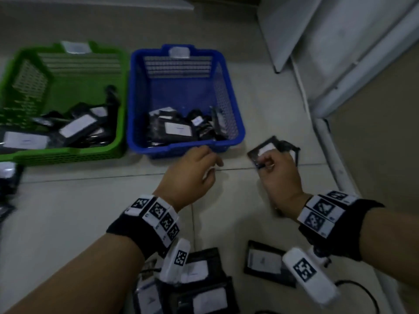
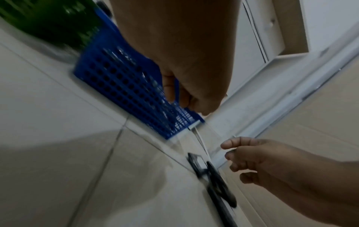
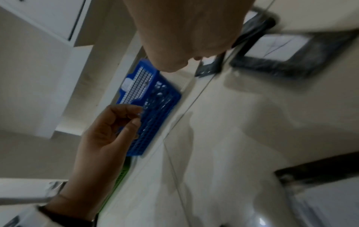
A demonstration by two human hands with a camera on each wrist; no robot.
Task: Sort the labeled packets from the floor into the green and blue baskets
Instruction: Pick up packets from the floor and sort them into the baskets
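My right hand (image 1: 266, 164) grips a black packet with a white label (image 1: 269, 148) just right of the blue basket (image 1: 229, 103). The left wrist view shows this packet (image 2: 213, 176) edge-on beside the right hand's curled fingers (image 2: 242, 153). In the right wrist view a bit of it (image 3: 208, 66) peeks out past my fingertips. My left hand (image 1: 204, 162) hovers at the blue basket's front rim with loosely curled fingers and holds nothing. The blue basket and the green basket (image 1: 122, 91) to its left both contain several labeled packets.
More labeled packets lie on the floor near me: one (image 1: 265, 260) under my right wrist, a pile (image 1: 195, 282) below my left wrist, others (image 1: 9, 177) at the left edge. White panels and a frame (image 1: 340, 64) line the right side. A black cable (image 1: 367, 293) lies at bottom right.
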